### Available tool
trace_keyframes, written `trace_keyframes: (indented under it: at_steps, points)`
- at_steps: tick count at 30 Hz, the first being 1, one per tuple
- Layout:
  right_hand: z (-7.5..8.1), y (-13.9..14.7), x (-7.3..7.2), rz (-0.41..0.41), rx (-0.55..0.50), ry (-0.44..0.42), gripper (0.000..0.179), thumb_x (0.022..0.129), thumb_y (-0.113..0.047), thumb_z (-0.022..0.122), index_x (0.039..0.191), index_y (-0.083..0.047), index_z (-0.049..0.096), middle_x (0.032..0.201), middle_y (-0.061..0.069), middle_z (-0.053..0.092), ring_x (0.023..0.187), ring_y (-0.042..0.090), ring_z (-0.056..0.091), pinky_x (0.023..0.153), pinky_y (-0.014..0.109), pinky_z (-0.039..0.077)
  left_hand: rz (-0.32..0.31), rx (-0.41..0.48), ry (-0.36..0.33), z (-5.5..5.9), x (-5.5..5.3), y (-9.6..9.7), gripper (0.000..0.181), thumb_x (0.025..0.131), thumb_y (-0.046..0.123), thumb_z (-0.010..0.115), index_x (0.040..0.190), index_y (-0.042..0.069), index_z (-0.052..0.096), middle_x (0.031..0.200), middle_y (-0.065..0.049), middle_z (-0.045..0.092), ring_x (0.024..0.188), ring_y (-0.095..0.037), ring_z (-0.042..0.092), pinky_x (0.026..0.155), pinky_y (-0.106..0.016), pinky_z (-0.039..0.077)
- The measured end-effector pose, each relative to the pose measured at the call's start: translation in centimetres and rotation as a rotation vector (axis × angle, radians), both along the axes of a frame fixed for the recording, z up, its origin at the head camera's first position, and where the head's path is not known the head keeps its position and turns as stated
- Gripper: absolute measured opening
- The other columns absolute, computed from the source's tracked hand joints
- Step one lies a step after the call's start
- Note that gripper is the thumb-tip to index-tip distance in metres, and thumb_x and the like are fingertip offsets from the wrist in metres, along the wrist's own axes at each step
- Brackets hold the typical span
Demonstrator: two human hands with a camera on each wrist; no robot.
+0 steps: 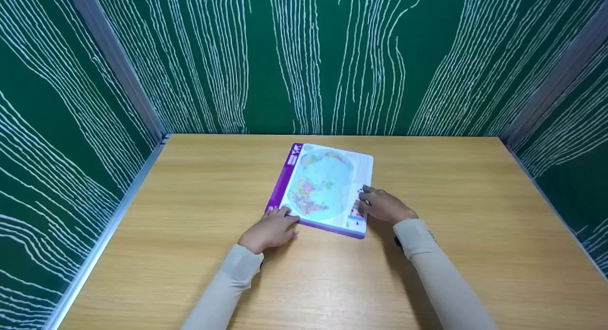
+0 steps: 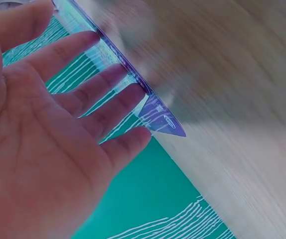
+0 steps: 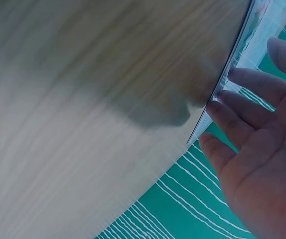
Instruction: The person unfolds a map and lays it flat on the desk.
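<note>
A glossy, thin world map (image 1: 327, 185) with a purple border down its left side lies tilted on the wooden table. At its near left corner, the fingertips of my left hand (image 1: 271, 229) rest on it; in the left wrist view the fingers of that hand (image 2: 58, 119) look fairly straight, their tips at the purple edge. My right hand (image 1: 385, 205) touches the map's right side, covering part of the small printed flags and legend. From the right wrist, the loosely bent fingers of this hand (image 3: 262, 134) meet the sheet's edge.
The wooden table (image 1: 190, 187) extends on all sides of the map. Green panels with white wavy lines (image 1: 294, 59) stand behind it and at both sides, joined by grey corner posts (image 1: 118, 59).
</note>
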State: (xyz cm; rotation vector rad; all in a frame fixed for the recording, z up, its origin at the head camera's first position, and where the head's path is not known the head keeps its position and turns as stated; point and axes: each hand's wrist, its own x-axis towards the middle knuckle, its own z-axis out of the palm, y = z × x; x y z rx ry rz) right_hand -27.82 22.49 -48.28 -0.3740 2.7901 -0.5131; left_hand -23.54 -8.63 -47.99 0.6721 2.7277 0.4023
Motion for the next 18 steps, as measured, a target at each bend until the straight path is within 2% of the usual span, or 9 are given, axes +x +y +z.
trace_keyframes:
  at_steps: [9, 11, 15, 18]
  points:
    - [-0.2, -0.2, 0.5, -0.006, -0.006, 0.012, 0.055, 0.101, -0.038, 0.045, 0.147, -0.009, 0.040, 0.155, 0.017, 0.031, 0.143, 0.039, 0.026, 0.115, 0.056, 0.026, 0.007, 0.080, -0.043, 0.0, -0.9, -0.6, 0.046, 0.101, 0.031, 0.044, 0.144, 0.014, 0.046, 0.152, -0.014, 0.036, 0.143, -0.034, 0.031, 0.118, -0.052, 0.024]
    - [-0.1, -0.3, 0.6, -0.018, -0.010, 0.007, 0.055, 0.101, -0.039, 0.046, 0.147, -0.010, 0.040, 0.155, 0.015, 0.032, 0.143, 0.038, 0.027, 0.114, 0.056, 0.026, 0.021, 0.098, -0.058, 0.0, -1.2, -0.9, 0.047, 0.101, 0.031, 0.044, 0.146, 0.014, 0.043, 0.155, -0.014, 0.032, 0.144, -0.035, 0.027, 0.119, -0.052, 0.022]
    - [0.1, -0.6, 1.1, -0.019, -0.012, 0.008, 0.054, 0.101, -0.039, 0.046, 0.147, -0.012, 0.041, 0.155, 0.015, 0.034, 0.143, 0.038, 0.029, 0.113, 0.056, 0.028, 0.053, 0.116, -0.084, 0.0, -1.8, -1.4, 0.051, 0.102, 0.033, 0.043, 0.149, 0.015, 0.038, 0.160, -0.011, 0.022, 0.149, -0.031, 0.015, 0.122, -0.050, 0.011]
    - [0.2, -0.8, 1.8, 0.002, -0.005, 0.019, 0.053, 0.100, -0.039, 0.047, 0.146, -0.013, 0.043, 0.154, 0.014, 0.036, 0.142, 0.038, 0.031, 0.112, 0.055, 0.030, 0.053, 0.114, -0.074, -0.1, -2.4, -1.9, 0.053, 0.101, 0.034, 0.043, 0.150, 0.015, 0.035, 0.161, -0.009, 0.020, 0.150, -0.028, 0.013, 0.122, -0.049, 0.007]
